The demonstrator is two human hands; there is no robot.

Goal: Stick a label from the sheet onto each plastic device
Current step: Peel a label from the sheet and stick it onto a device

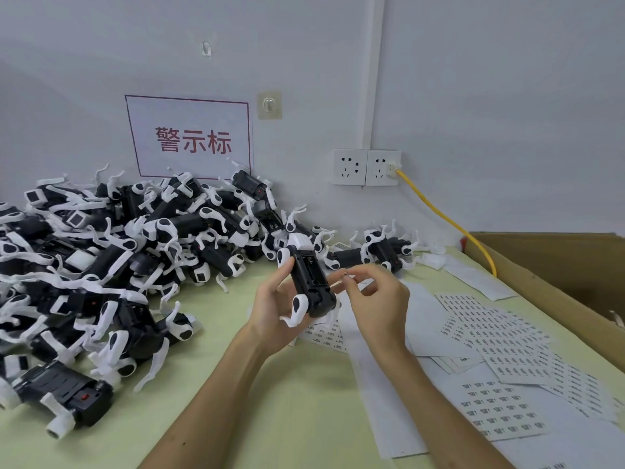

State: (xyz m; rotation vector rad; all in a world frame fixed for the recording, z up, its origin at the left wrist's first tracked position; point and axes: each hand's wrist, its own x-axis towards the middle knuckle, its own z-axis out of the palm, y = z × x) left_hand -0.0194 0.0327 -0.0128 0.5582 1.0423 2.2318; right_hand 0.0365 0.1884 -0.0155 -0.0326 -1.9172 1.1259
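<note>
We hold the device (309,279) above the table (236,418), left hand (270,313) grip clamped round its body; right hand (375,299) pinches what looks like a label (345,275) beside it. We should square it on flat plastic, press firmly

A red-bordered white sign (189,137), seen up beyond the left hand (274,311), is printed in red: 警示标. The print on the label sheets (500,409) beside the right hand (378,299) cannot be read.
</note>
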